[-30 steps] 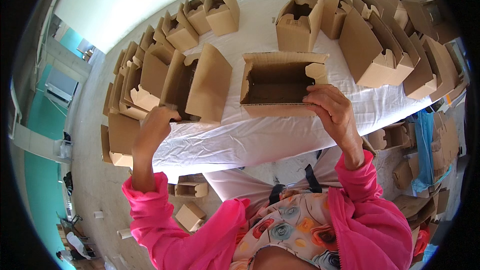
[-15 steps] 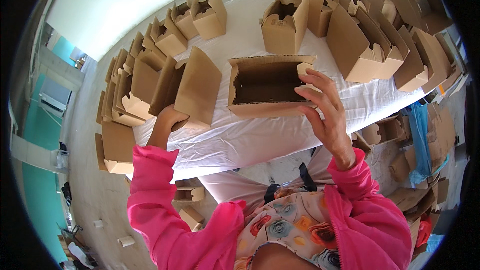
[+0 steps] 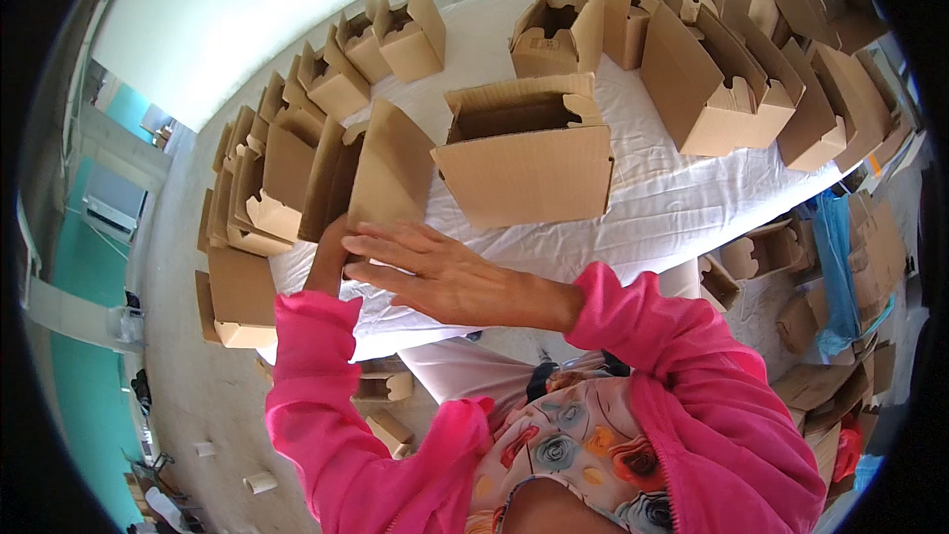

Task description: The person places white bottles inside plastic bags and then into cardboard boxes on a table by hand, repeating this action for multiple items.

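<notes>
My left hand (image 3: 334, 239) is at the near end of an open brown cardboard box (image 3: 391, 163) on the left of the table; its fingers are hidden behind the box and my other hand. Across the front comes my right hand (image 3: 425, 272), open, its fingers stretched out toward my left hand and the near end of that box. Whether its fingertips touch the box I cannot tell. Another open cardboard box (image 3: 529, 173) stands alone in the middle, its broad side toward me and its top flaps raised.
Rows of open cardboard boxes line the left (image 3: 282, 163) and right (image 3: 717, 109) sides of the table with its white cloth (image 3: 494, 267). More cardboard (image 3: 776, 247) and blue plastic (image 3: 838, 272) lie below on the right. A white wall (image 3: 297, 0) rises behind.
My right hand has left the middle box and swung left to beside my left hand. The middle box now shows its broad front instead of its inside. My left hand has stayed at its box.
</notes>
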The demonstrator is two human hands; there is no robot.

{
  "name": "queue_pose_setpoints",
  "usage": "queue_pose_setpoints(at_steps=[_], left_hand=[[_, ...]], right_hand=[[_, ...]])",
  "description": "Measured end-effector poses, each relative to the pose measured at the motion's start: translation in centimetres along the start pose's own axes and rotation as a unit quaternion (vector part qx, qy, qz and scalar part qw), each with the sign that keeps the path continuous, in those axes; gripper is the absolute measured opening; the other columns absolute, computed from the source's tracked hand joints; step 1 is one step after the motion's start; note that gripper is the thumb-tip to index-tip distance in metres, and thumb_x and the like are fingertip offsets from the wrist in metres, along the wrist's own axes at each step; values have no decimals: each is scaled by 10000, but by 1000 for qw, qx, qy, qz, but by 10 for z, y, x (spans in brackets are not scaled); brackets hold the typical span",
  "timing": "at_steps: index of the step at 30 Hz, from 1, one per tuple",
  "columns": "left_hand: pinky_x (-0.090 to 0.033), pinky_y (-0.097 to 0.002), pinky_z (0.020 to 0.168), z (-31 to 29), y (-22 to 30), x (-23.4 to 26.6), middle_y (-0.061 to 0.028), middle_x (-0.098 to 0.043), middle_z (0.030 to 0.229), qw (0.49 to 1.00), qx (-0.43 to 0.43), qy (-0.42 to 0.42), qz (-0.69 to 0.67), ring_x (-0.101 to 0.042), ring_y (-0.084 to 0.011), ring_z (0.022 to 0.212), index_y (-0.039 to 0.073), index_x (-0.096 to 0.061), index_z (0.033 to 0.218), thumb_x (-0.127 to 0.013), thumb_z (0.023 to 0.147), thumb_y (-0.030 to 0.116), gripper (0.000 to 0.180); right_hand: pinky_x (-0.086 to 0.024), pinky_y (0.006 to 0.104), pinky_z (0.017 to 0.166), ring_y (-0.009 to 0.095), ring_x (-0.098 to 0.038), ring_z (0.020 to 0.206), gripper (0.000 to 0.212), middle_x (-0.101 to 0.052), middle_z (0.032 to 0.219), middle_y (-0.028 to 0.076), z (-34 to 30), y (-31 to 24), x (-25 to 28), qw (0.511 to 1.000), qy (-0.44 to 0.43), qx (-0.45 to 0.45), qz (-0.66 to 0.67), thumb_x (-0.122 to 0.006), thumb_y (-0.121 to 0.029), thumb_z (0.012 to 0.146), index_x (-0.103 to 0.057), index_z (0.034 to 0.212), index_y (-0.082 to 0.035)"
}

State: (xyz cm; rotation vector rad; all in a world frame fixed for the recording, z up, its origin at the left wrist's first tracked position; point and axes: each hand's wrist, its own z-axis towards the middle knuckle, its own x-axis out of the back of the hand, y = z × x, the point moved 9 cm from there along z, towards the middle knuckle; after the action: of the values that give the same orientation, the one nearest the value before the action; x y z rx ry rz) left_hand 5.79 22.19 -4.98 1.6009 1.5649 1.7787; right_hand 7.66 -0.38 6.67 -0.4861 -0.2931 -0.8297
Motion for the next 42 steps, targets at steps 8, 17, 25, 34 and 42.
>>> queue_pose_setpoints(at_steps=[8,17,25,34,42], left_hand=[[-472,-267,755,-24,81,41,-112,-645,1012,944,-179,199,194,-592,-148,875,-4,-569,1154,-655,750,90,423],[-492,-263,678,-165,181,63,-95,-613,969,775,-285,535,177,-601,-153,824,-8,-596,1053,-653,759,31,302],[-477,-348,730,-211,259,-35,-128,-554,987,705,-477,477,219,-545,-231,888,-39,-558,1081,-667,795,127,349],[-414,-356,859,-101,262,-63,-158,-433,1224,854,-434,286,-28,-506,-259,1013,40,-577,1152,-585,872,197,320],[-445,-445,813,-37,185,-98,-268,-571,1025,931,-238,204,189,-557,-416,943,-7,-658,917,-509,904,287,330]], right_hand=[[-334,445,1008,283,-447,1164,558,-503,1157,98,-20,47,-57,990,-95,-60,-87,-758,-219,657,-545,1140,-39],[-387,435,972,309,-476,1143,571,-431,1317,140,-28,51,-38,993,-37,-111,-28,-742,-199,698,-522,1203,-49],[-522,344,732,310,-543,977,708,-527,1178,157,30,-13,98,982,127,-67,-126,-709,-98,684,-427,1333,-68],[-496,396,724,337,-610,822,505,-613,936,166,11,40,193,958,184,-134,-174,-735,-204,678,-536,1100,-12],[-473,411,752,388,-602,819,478,-628,840,206,-6,97,152,934,-136,-289,-160,-690,-302,706,-542,1046,2]])
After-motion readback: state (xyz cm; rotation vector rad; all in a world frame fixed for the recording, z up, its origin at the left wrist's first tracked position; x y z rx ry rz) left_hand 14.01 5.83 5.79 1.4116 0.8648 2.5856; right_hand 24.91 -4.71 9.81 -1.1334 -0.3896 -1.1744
